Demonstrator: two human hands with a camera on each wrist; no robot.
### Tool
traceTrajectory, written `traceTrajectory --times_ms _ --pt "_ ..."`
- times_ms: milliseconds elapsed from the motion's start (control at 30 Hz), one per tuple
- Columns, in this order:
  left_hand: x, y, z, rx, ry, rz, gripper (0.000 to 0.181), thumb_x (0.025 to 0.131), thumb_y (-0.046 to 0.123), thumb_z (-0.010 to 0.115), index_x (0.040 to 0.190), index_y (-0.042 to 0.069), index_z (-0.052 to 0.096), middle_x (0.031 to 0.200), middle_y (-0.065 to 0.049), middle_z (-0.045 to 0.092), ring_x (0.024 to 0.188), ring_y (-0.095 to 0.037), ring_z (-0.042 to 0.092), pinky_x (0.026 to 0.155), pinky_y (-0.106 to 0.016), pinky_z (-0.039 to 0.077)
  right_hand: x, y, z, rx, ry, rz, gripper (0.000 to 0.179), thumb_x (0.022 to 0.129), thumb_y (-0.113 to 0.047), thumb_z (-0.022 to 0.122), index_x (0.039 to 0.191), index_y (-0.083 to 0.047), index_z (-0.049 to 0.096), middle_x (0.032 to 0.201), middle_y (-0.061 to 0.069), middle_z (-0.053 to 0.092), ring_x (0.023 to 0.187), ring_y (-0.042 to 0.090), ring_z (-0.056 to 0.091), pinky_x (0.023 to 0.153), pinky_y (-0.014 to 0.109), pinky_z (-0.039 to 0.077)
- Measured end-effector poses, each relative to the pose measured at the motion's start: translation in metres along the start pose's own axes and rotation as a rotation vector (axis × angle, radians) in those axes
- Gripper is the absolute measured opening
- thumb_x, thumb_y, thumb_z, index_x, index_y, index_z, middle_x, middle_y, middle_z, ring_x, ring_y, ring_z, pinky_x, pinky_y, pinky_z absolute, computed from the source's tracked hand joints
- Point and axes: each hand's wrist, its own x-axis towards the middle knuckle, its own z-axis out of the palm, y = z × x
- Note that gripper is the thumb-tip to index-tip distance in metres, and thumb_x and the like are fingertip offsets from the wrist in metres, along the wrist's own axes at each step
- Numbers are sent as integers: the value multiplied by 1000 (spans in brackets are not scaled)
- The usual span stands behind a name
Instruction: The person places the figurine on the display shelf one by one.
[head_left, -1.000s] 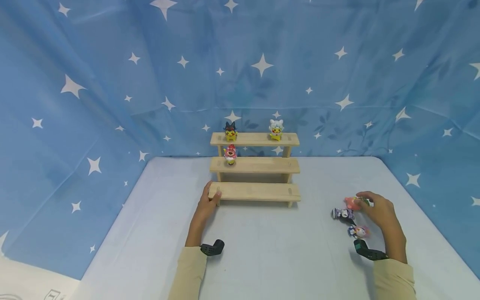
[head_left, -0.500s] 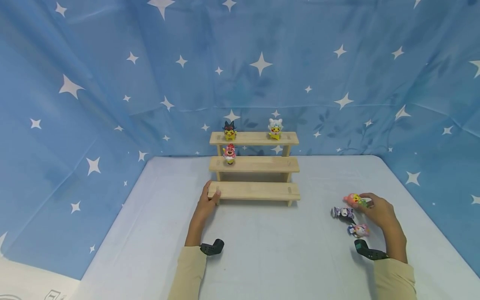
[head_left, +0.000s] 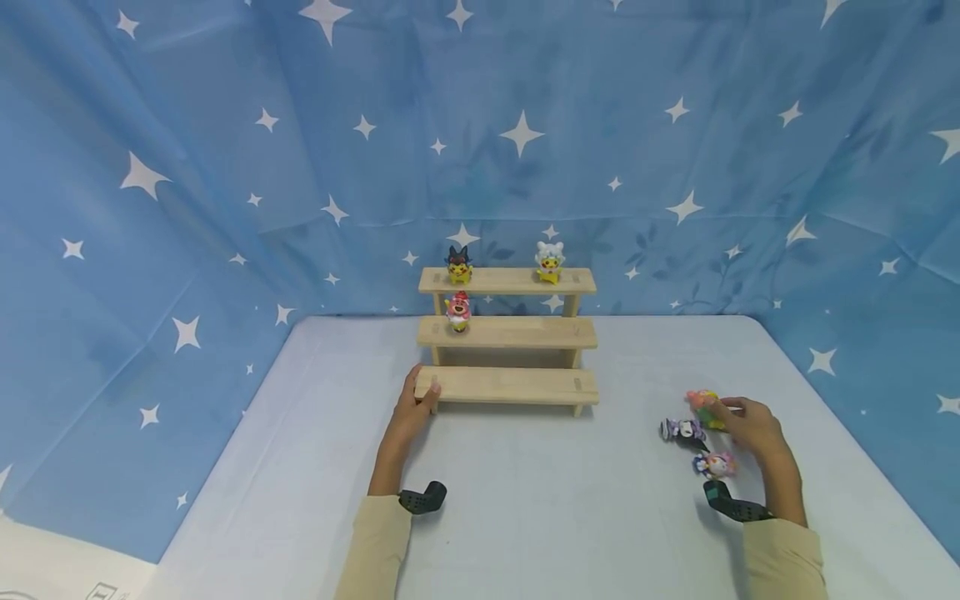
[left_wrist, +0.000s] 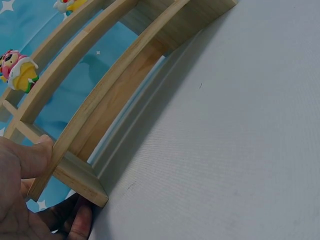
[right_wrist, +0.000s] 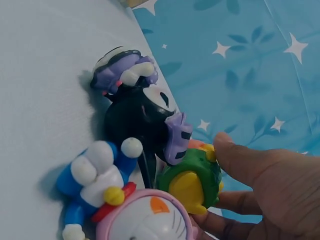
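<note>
1. Pink-and-blue figurine point(head_left: 714, 464): lying on the surface point(head_left: 555, 508), nearer the person than the right hand's fingertips; head cut off by the bottom edge in right wrist view.
2. Purple-and-black figurine point(head_left: 683, 431): lying just left of the right hand; contact with its neighbours hard to tell.
3. Right hand point(head_left: 752, 427): thumb and fingers narrowed, pinching the green-and-yellow figurine point(right_wrist: 192, 180). That one is glossy, green body, yellow belly, pinkish-orange at the far end; partly hidden by fingers and the purple-and-black figurine. Can't tell if it's off the surface.
4. Left hand point(head_left: 408, 415): gripping the near left end of the wooden shelf point(head_left: 506, 385), thumb on top; other fingers partly hidden.
5. Shelf, three tiers, right of and beyond the left hand: red-hatted figurine point(head_left: 458, 312) on the middle, black-eared figurine point(head_left: 459, 268) and white-hooded figurine point(head_left: 550, 263) on top, all upright.
6. Farthest: starred blue backdrop point(head_left: 480, 125).
</note>
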Motion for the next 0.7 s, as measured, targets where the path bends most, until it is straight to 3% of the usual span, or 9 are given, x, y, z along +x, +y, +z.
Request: traceTrajectory --times_ms 133,233,433,700 --pt "0 0 -1 -7 0 -1 67 103 33 50 158 18 15 162 -18 21 148 -42 18 115 -64 17 1 -1 2 67 1 74 78 101 -53 37 139 14 35 133 41 40 112 49 49 81 47 49" --pt "0 -1 -1 -6 -3 1 67 103 34 50 158 17 15 161 -18 21 148 -42 18 115 -64 17 2 -3 2 124 -10 104 77 100 -51 41 139 15 35 133 39 40 109 45 48 79 42 47" --pt "1 -1 -1 -13 -7 2 67 103 34 50 157 18 15 162 -18 21 149 -42 17 116 -64 16 2 -6 4 164 -61 137 85 97 -55 44 138 19 35 136 41 37 115 48 43 95 58 42" --pt "-1 1 -1 -23 -14 8 68 103 35 50 158 18 13 161 -20 20 148 -43 19 115 -65 17 1 -6 3 138 -108 123 93 94 -60 45 136 22 35 127 39 43 106 44 45 93 59 43"
